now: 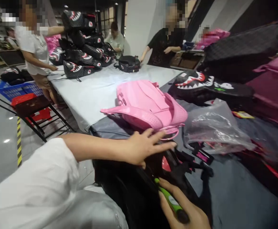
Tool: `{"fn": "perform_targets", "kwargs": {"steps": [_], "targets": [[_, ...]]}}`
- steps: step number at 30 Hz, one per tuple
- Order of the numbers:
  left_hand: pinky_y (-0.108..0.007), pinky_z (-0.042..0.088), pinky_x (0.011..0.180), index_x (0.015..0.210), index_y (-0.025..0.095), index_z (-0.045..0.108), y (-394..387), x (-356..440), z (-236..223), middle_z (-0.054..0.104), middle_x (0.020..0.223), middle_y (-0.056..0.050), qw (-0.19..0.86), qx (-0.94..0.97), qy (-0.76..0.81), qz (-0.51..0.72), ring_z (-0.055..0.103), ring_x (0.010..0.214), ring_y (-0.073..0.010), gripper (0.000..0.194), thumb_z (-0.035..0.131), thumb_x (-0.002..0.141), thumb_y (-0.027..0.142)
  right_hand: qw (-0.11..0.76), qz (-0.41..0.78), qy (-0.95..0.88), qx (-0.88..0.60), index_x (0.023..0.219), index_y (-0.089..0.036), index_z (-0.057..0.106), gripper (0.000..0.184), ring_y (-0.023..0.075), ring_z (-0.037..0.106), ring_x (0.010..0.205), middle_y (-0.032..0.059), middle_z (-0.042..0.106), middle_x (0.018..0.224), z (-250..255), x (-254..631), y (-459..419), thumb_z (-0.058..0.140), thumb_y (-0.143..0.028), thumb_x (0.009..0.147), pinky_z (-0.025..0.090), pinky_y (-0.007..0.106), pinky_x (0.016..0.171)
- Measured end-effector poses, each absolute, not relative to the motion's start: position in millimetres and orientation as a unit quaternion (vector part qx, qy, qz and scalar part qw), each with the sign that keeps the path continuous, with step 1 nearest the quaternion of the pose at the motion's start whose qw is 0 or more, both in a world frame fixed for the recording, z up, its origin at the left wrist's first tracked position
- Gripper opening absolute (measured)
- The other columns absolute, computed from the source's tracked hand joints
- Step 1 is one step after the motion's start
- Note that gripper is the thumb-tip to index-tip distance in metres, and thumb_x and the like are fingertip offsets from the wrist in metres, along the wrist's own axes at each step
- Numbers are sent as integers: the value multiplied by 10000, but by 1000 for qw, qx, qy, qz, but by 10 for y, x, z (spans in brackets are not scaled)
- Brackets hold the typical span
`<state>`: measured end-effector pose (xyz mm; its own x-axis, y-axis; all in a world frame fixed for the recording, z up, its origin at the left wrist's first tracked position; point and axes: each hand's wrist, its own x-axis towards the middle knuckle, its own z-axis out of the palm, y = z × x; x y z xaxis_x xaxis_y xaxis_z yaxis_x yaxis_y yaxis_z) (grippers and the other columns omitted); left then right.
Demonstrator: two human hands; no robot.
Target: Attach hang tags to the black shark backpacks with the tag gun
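My left hand (145,146) lies flat with fingers spread on a black backpack (134,190) at the near edge of the table. My right hand (185,211) is closed round a green pen-like tool (169,200), its tip against the same black backpack. Just beyond my left hand lies a pink backpack (148,105), on its side. A crumpled clear plastic bag (215,127) sits to its right, over black straps and tags.
A black shark-mouth backpack (200,86) lies behind the plastic bag, dark and maroon bags to its right. A pile of shark-mouth backpacks (84,54) stands at the table's far end (93,92), with three people around it. A black rack (41,117) and blue crate (19,89) stand on the left floor.
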<state>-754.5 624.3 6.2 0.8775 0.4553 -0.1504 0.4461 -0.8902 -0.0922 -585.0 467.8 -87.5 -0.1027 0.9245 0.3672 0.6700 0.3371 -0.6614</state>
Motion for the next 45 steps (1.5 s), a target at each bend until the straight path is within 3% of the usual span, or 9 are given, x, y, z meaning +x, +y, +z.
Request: {"fn": "perform_targets", "kwargs": {"steps": [3, 6, 11, 15, 23, 29, 32, 37, 45], "targets": [[-397, 552, 769, 1581, 309, -45, 6291, -7523, 55, 5, 1650, -212, 8, -951, -280, 134, 514, 1208, -367, 1312, 866, 643, 413, 396, 188, -693, -572, 1077, -244, 658, 203, 232, 755, 892, 46, 762, 1062, -785, -5956, 4701, 551, -249, 905, 638, 305, 769], [-397, 560, 764, 1584, 298, -46, 6374, -7372, -44, 45, 1639, -236, 28, -940, -292, 176, 550, 1164, -375, 1357, 895, 609, 384, 393, 220, -659, -602, 1057, -235, 671, 206, 237, 755, 860, 51, 769, 1023, -782, -5978, 4756, 555, -240, 887, 631, 336, 752], [-372, 545, 762, 1587, 258, -16, 6466, -7291, -157, 266, 1558, -243, 38, -949, -259, 177, 587, 1070, -328, 1256, 842, 670, 287, 396, 258, -621, -625, 1055, -228, 685, 208, 234, 738, 923, 58, 757, 1075, -798, -5954, 4752, 571, -242, 882, 598, 369, 827], [-356, 518, 807, 1583, 269, 9, 6524, -7361, -158, 313, 1531, -220, 24, -955, -240, 169, 591, 1077, -297, 1111, 745, 753, 230, 401, 264, -615, -626, 1052, -234, 697, 212, 230, 737, 908, 53, 758, 1073, -776, -5950, 4745, 573, -239, 880, 596, 373, 828], [-341, 496, 885, 1583, 302, 0, 6672, -7354, -109, 238, 1601, -168, -43, -956, -221, 189, 563, 1216, -294, 1028, 642, 793, 161, 461, 260, -615, -585, 1142, -219, 672, 247, 212, 679, 1127, 71, 707, 1224, -840, -6142, 4949, 575, -195, 916, 547, 372, 1003], [-335, 512, 827, 1565, 358, -100, 6555, -7614, 40, 62, 1650, -167, -41, -922, -326, 203, 613, 1139, -272, 1061, 583, 785, 131, 495, 266, -619, -549, 1169, -219, 662, 270, 215, 660, 1164, 78, 694, 1248, -890, -6329, 5036, 579, -168, 918, 540, 380, 1036], [-313, 502, 837, 1550, 377, -143, 6470, -7891, 100, 206, 1597, -156, -57, -902, -375, 206, 613, 1122, -245, 1073, 571, 787, 135, 489, 277, -654, -506, 1198, -232, 652, 305, 216, 656, 1170, 71, 689, 1260, -910, -6424, 5100, 580, -151, 914, 546, 381, 1033], [-280, 484, 809, 1555, 333, -152, 6599, -8212, 76, 520, 1274, -102, -104, -892, -385, 211, 636, 949, -197, 1004, 527, 832, 179, 483, 294, -676, -472, 1173, -238, 668, 280, 223, 669, 1143, 70, 703, 1223, -941, -6564, 5299, 577, -168, 918, 549, 388, 1029], [-236, 478, 704, 1546, 338, -181, 6842, -8219, -3, 531, 1227, -91, -150, -900, -338, 229, 619, 841, -167, 988, 486, 834, 184, 477, 315, -648, -503, 1122, -221, 690, 232, 212, 708, 1037, 62, 735, 1141, -844, -6687, 5412, 621, -184, 904, 575, 359, 963]]}}
